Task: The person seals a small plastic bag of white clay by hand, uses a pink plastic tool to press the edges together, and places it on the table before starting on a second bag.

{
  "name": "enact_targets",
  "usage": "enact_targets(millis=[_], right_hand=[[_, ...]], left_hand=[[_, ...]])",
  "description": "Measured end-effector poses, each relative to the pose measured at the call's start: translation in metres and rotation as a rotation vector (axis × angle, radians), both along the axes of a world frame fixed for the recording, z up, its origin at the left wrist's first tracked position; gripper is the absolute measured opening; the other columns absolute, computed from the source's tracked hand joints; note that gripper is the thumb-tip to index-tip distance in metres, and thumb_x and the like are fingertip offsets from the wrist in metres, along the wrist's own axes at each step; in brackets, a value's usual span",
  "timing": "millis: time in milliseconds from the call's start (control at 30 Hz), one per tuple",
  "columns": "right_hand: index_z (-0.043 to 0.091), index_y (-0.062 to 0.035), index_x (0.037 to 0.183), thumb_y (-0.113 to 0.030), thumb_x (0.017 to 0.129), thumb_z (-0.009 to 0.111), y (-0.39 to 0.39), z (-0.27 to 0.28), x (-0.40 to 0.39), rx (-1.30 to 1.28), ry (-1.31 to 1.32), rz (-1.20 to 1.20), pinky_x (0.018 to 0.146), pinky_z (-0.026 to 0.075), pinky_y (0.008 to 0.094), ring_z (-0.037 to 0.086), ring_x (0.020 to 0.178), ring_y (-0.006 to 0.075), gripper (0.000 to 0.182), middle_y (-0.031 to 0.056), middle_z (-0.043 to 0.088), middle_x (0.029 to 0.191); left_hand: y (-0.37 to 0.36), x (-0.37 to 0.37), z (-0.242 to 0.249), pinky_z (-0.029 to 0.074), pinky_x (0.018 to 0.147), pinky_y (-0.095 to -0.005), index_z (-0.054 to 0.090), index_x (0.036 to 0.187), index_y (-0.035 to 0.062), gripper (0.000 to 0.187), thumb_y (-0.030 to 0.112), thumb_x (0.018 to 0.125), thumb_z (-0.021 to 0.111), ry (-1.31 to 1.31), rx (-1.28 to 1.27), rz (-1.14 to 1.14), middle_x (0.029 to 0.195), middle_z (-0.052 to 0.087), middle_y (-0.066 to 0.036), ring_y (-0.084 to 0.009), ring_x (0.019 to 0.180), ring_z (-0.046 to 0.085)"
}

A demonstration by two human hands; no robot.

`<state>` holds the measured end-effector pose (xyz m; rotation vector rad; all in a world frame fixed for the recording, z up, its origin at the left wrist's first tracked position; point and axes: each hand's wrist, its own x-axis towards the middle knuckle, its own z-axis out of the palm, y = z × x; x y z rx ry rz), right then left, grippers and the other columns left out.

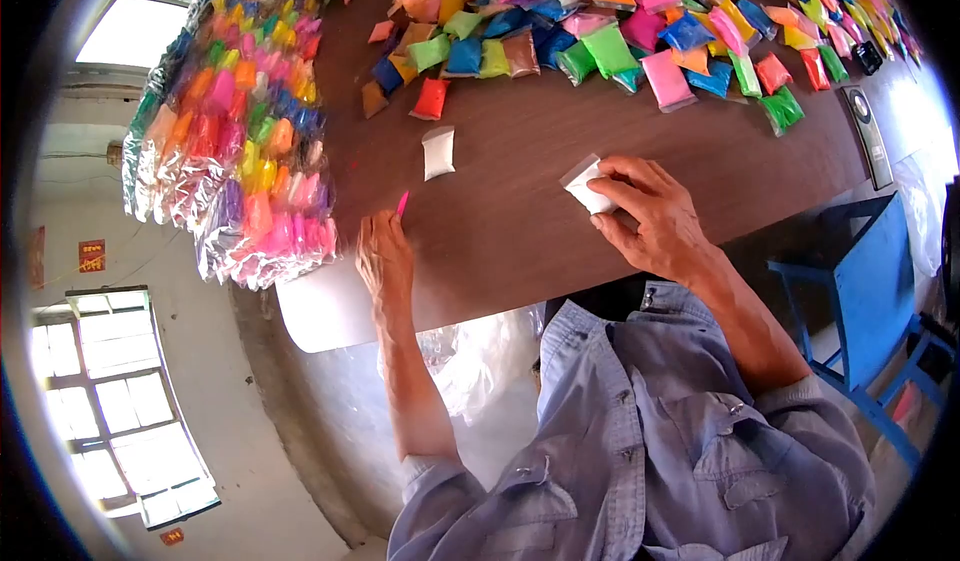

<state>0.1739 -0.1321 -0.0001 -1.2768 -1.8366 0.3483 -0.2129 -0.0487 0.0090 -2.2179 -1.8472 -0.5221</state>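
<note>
Gripping a white packet (588, 187), the right hand (648, 211) is staying apart from the left hand (386, 251), which is pinching a pink tool (403, 203) below another white packet (438, 154).

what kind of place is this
Probably a small packing workshop, perhaps in a home: small colourful plastic packets are heaped across a brown tabletop, large clear plastic bags of bright packets sit at its side, and a plain wall with a paned window stands behind.
</note>
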Motion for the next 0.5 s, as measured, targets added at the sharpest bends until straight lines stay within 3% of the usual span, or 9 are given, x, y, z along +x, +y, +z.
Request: enact_targets(millis=[233,333,400,500], right_hand=[[0.071,-0.0088,0.117,-0.017,0.083,0.086,-0.002,-0.004,0.002,0.001,-0.039,0.002,0.092,0.057,0.0426,0.066,0.109,0.0317,0.039,0.0094,0.062,0.125],[0.071,-0.0085,0.116,-0.018,0.083,0.085,-0.002,-0.004,0.0,-0.007,-0.069,-0.013,0.093,0.057,0.0435,0.066,0.109,0.032,0.038,0.0098,0.061,0.126],[0.07,-0.0083,0.116,-0.018,0.084,0.084,-0.003,-0.005,0.001,-0.015,-0.046,-0.009,0.093,0.057,0.0447,0.066,0.11,0.0324,0.037,0.0103,0.061,0.127],[0.069,-0.0083,0.117,-0.017,0.085,0.083,-0.007,-0.002,0.004,0.014,0.021,0.01,0.094,0.056,0.0448,0.066,0.11,0.0317,0.036,0.0106,0.061,0.128]], left_hand=[[-0.007,-0.007,0.019,0.054,0.076,-0.0505,0.069,0.098,0.0021,0.008,0.01,0.098,0.066,-0.041,-0.116,-0.08,0.098,0.068,-0.017,-0.0406,0.088,0.068],[-0.005,-0.012,0.023,0.055,0.075,-0.0509,0.068,0.096,0.0014,0.007,0.008,0.095,0.069,0.018,-0.147,-0.121,0.098,0.068,-0.018,-0.0419,0.086,0.069],[0.0,-0.012,0.02,0.055,0.073,-0.0517,0.069,0.096,0.0023,0.005,0.006,0.093,0.069,0.192,-0.177,-0.061,0.098,0.069,-0.019,-0.0424,0.084,0.069],[-0.004,0.002,0.024,0.055,0.071,-0.0519,0.068,0.096,0.0032,0.003,0.003,0.093,0.067,0.186,-0.147,-0.048,0.096,0.068,-0.019,-0.0421,0.085,0.069]])
